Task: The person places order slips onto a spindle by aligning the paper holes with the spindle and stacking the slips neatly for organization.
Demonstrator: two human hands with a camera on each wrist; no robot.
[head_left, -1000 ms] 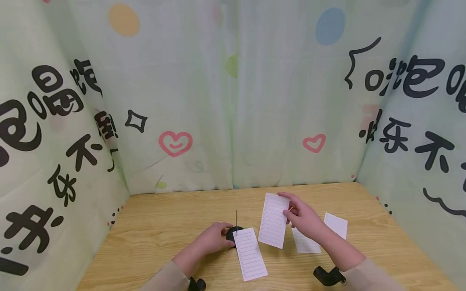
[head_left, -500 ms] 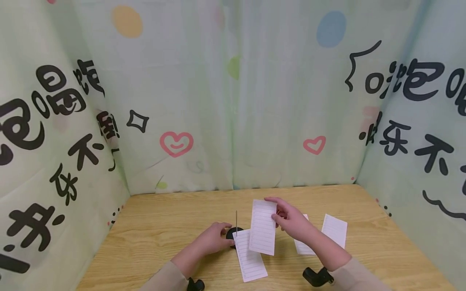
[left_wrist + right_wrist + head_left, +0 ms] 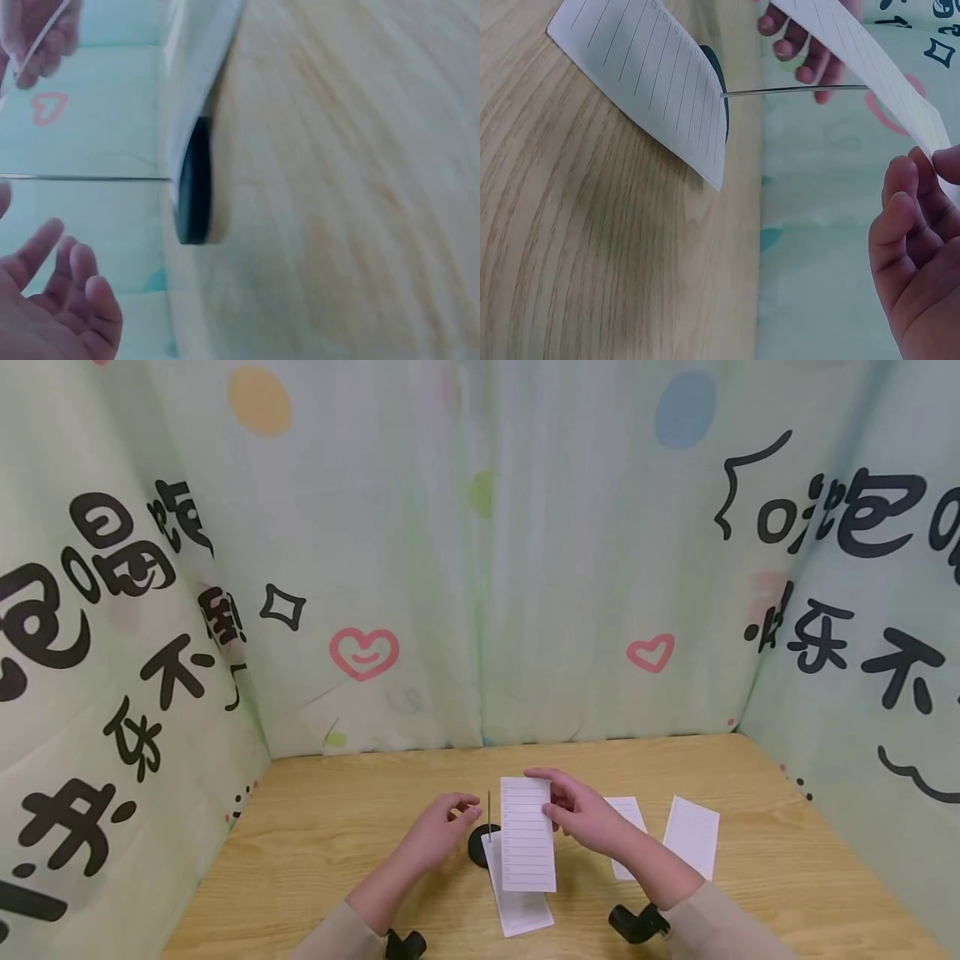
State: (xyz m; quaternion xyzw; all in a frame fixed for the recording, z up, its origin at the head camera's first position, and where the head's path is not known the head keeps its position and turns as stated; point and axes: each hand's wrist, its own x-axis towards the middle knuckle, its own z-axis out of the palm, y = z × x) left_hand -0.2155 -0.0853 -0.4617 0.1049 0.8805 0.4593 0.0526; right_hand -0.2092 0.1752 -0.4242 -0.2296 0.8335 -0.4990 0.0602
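Observation:
My right hand [image 3: 581, 810] pinches a lined paper slip [image 3: 528, 843] by its right edge, holding it upright beside a bill spike's thin metal rod [image 3: 490, 814]. The round black base [image 3: 478, 847] of the bill spike stands on the table, with a second lined slip [image 3: 525, 914] pierced on its rod and slanting toward me. That slip is partly hidden behind the held one. Left of the rod, my left hand [image 3: 442, 831] hovers with loosely bent fingers and nothing in them. In the left wrist view its fingers [image 3: 97, 300] are apart from the rod [image 3: 90, 178].
Two more paper slips lie to the right on the wooden table [image 3: 337, 827]: one slip [image 3: 628, 827] partly behind my right forearm, another slip [image 3: 692, 837] farther right. Printed curtains [image 3: 480, 610] enclose the table at the back and both sides.
My right hand has carried its slip leftward, from the right of the bill spike to close beside the rod. My left hand has let go of the black base and lifted slightly.

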